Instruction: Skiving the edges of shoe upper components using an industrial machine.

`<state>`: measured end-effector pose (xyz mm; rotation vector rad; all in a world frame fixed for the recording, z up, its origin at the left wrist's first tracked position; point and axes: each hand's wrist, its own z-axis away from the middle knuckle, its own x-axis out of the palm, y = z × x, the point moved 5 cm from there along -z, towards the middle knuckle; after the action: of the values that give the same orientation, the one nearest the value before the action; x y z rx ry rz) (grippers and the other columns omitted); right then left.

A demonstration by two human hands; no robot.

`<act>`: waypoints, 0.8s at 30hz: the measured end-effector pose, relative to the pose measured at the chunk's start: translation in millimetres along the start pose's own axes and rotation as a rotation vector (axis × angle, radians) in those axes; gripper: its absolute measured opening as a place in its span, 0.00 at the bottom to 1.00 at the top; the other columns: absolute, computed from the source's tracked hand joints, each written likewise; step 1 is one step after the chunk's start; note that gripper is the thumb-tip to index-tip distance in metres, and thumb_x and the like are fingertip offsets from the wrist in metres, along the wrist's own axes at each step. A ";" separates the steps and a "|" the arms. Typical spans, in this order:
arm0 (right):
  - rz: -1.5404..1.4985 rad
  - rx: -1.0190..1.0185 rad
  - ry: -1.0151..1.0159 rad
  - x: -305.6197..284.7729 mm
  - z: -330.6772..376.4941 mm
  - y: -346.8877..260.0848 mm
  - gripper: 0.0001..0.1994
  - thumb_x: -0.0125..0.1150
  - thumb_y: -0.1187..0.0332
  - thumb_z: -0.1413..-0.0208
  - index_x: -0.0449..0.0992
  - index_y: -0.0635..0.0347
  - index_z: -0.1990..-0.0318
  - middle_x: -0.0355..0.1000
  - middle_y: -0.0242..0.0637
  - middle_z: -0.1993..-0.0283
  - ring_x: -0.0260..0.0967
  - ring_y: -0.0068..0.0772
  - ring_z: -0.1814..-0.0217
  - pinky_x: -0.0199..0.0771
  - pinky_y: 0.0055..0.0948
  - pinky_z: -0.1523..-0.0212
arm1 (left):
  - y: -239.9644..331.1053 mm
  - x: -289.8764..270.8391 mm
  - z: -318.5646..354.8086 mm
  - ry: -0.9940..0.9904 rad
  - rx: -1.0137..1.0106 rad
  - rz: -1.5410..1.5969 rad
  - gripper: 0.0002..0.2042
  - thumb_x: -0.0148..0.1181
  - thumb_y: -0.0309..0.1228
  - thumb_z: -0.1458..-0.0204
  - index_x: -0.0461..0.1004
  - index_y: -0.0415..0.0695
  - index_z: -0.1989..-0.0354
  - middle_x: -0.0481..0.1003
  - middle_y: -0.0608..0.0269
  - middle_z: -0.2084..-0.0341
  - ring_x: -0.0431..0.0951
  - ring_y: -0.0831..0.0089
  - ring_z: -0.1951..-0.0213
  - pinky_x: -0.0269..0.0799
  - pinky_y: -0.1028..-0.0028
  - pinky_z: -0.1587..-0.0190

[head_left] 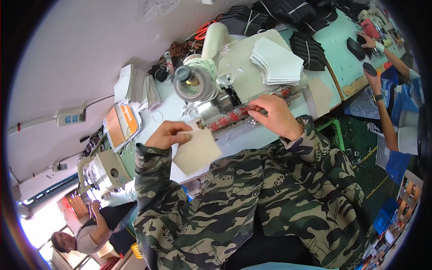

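Observation:
My left hand [164, 135] pinches the upper edge of a cream, four-sided flat piece [196, 154] between thumb and fingers. The piece hangs tilted over the near edge of the worktable; whether it is card, leather or cloth I cannot tell. My right hand [278, 116] is closed in a pinch beside a long bar with red patterned wrapping [227, 119]. Whatever those fingertips hold, if anything, is too small to make out. Just beyond the bar stands a machine [193, 83] with a round head, a dark knob and pale cord looped around it.
A fanned stack of white sheets [280, 62] lies on the table beyond my right hand. More pale sheets [135, 86] stand at the left. Bundled black pieces [245, 20] line the back. A co-worker's hands [372, 74] handle dark pieces at the right; another person [92, 229] sits lower left.

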<state>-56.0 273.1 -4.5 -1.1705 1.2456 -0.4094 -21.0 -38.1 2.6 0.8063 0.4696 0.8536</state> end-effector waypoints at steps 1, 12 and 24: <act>-0.020 0.010 -0.016 4.0 -1.2 1.0 0.09 0.67 0.72 0.50 0.76 0.63 0.62 0.74 0.41 0.69 0.74 0.38 0.69 0.72 0.31 0.67 | 15.1 7.7 -1.9 0.011 0.020 -0.055 0.10 0.59 0.28 0.47 0.77 0.36 0.59 0.75 0.70 0.75 0.72 0.82 0.72 0.68 0.79 0.67; 0.039 -0.071 -0.063 19.0 -25.3 2.6 0.13 0.67 0.69 0.53 0.77 0.63 0.59 0.75 0.41 0.67 0.74 0.41 0.65 0.72 0.37 0.63 | 20.5 19.9 -57.5 0.307 0.054 -0.316 0.10 0.57 0.31 0.46 0.75 0.34 0.65 0.74 0.65 0.79 0.71 0.78 0.79 0.66 0.74 0.76; -0.349 0.198 -0.229 36.0 -31.3 8.3 0.08 0.66 0.72 0.50 0.77 0.67 0.65 0.76 0.38 0.72 0.71 0.23 0.72 0.72 0.22 0.66 | 20.8 53.6 -42.0 0.000 -0.007 -0.071 0.11 0.49 0.32 0.37 0.74 0.37 0.60 0.75 0.65 0.76 0.74 0.78 0.82 0.66 0.80 0.82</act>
<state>-74.1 233.7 -26.2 -1.2272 0.7841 -0.6240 -27.0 31.7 -10.0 0.7791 0.4923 0.7892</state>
